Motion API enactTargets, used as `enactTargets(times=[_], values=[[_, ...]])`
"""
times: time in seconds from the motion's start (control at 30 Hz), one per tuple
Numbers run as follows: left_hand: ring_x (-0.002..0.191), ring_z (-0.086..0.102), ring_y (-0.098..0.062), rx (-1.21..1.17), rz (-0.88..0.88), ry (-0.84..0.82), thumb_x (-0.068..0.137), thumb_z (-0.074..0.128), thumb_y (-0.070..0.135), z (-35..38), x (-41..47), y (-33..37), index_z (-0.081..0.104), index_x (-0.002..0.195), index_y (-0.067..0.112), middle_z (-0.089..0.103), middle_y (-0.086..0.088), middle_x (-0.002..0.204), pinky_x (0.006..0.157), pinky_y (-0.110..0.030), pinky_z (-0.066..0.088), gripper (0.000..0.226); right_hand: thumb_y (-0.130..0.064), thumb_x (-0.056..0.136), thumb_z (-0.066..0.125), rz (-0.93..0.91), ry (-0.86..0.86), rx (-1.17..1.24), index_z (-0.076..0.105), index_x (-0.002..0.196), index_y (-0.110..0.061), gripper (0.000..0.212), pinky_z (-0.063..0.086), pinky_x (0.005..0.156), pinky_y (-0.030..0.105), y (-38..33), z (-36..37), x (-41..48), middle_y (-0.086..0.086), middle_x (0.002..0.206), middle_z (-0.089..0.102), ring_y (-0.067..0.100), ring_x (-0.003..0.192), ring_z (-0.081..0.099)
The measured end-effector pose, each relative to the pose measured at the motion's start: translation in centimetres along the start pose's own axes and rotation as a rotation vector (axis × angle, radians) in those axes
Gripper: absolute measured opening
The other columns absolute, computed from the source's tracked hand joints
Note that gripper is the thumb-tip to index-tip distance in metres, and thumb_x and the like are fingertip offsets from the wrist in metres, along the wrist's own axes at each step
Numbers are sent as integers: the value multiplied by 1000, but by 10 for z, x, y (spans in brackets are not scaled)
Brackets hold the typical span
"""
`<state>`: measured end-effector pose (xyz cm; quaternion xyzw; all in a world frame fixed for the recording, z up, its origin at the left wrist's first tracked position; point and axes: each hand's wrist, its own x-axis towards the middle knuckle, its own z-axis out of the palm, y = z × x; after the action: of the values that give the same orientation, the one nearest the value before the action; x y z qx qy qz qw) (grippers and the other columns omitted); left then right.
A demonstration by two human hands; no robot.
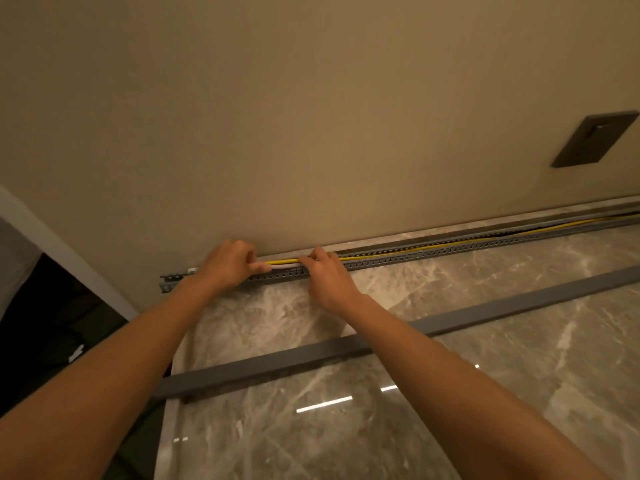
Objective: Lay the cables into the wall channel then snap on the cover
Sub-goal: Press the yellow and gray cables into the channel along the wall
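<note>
A grey slotted channel (433, 252) runs along the foot of the beige wall, from the left end near the corner to the right edge. A yellow cable (450, 244) and a white cable (285, 267) lie in it. My left hand (230, 263) pinches the cables near the channel's left end. My right hand (327, 271) grips the same cables a little to the right, fingers curled over the channel's front wall. The long grey cover (398, 336) lies loose on the marble floor, diagonal, under both forearms.
A dark wall plate (594, 138) sits on the wall at the upper right. The glossy marble floor (450, 410) fills the foreground. At the left a white door frame (52, 237) borders a dark opening.
</note>
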<state>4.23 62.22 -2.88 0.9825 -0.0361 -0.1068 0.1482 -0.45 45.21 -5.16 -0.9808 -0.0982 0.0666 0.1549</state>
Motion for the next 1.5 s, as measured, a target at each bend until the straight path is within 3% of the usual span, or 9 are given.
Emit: enactTargets(times=[0.2,0.3,0.43,0.6,0.73,0.8,0.93,1.2,1.5], values=[[68,49,-20,-98,-15,-72,83,69,31,-5,5,-8,54,57,16,56,-11,69,49,-26,29,34,-5,93,46,19,-33,-41,31,147,-12,56,36,105,38,-1,2,-3,15,141,37,34,122,41],[74,55,-24,-117,-43,-17,80,72,28,-2,7,-3,58,60,15,59,-11,74,60,-26,35,28,-6,93,46,37,-48,-42,31,147,-12,56,36,105,40,-2,4,-4,16,143,33,35,123,40],[98,62,-34,-73,-15,67,80,72,15,4,9,7,68,88,2,68,-19,98,78,-36,48,16,-10,91,49,44,-53,-39,30,147,-12,59,35,108,40,-3,5,-4,15,145,30,36,125,38],[98,58,-34,21,206,208,78,55,-11,24,4,9,66,88,1,64,-17,103,78,-40,46,20,-10,85,54,15,-85,-30,29,146,-13,66,35,107,38,-1,4,-6,11,145,29,36,123,39],[87,59,-40,153,414,241,71,54,-18,26,0,1,66,76,-7,61,-26,88,68,-44,45,17,-13,85,52,15,-90,-45,33,145,-13,63,34,105,36,-1,5,-4,11,140,36,34,120,40],[89,59,-40,228,449,215,76,52,-14,27,-4,1,66,86,-7,59,-27,96,67,-44,46,18,-16,86,51,28,-104,-44,33,145,-14,62,32,106,34,-3,4,-2,11,140,38,32,121,39],[101,57,-37,329,372,136,84,47,-7,26,-6,6,63,103,0,58,-20,110,76,-42,45,25,-20,88,50,35,-121,-45,32,145,-14,61,32,108,34,-1,0,1,11,142,40,32,124,40],[116,50,-40,149,103,128,90,46,-1,24,5,19,62,112,2,58,-23,122,94,-41,42,27,-16,85,54,14,-95,-14,29,145,-12,65,28,113,39,-1,11,-10,12,144,33,33,132,32],[113,54,-41,148,-24,183,88,47,-7,23,13,28,57,111,-3,58,-24,121,91,-44,45,25,-21,85,51,84,-105,-62,41,138,-10,55,31,108,39,-7,4,-1,11,138,37,32,124,39]])
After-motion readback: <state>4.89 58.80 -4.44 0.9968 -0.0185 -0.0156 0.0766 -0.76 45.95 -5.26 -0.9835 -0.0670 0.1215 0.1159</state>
